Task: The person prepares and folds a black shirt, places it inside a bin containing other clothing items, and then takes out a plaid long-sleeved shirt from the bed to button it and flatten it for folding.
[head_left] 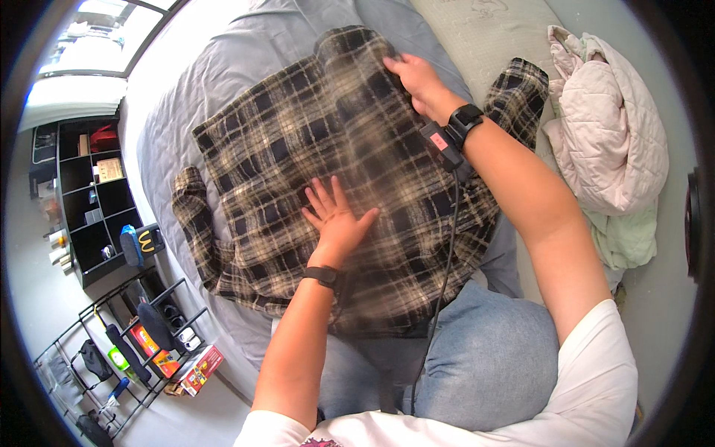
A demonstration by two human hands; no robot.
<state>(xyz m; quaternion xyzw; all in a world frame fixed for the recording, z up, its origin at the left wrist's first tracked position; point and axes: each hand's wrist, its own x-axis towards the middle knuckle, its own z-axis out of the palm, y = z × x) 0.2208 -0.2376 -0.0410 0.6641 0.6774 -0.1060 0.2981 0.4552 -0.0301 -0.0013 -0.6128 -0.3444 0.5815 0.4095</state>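
A black-and-beige plaid shirt lies spread on the grey bed sheet before me. My left hand rests palm down on its middle, fingers spread. At the shirt's upper right edge, my right hand pinches the cloth between thumb and fingers. One sleeve lies bent at the left; the other sleeve's end reaches out to the right, past my right forearm. I wear a black band on each wrist, and a small black device with a cable hangs by the right one. Part of the shirt is blurred.
A bundled pink quilt and a pale green cloth lie at the right on the bare mattress. At the left stand a black cubby shelf and a wire rack holding several items, with a window above.
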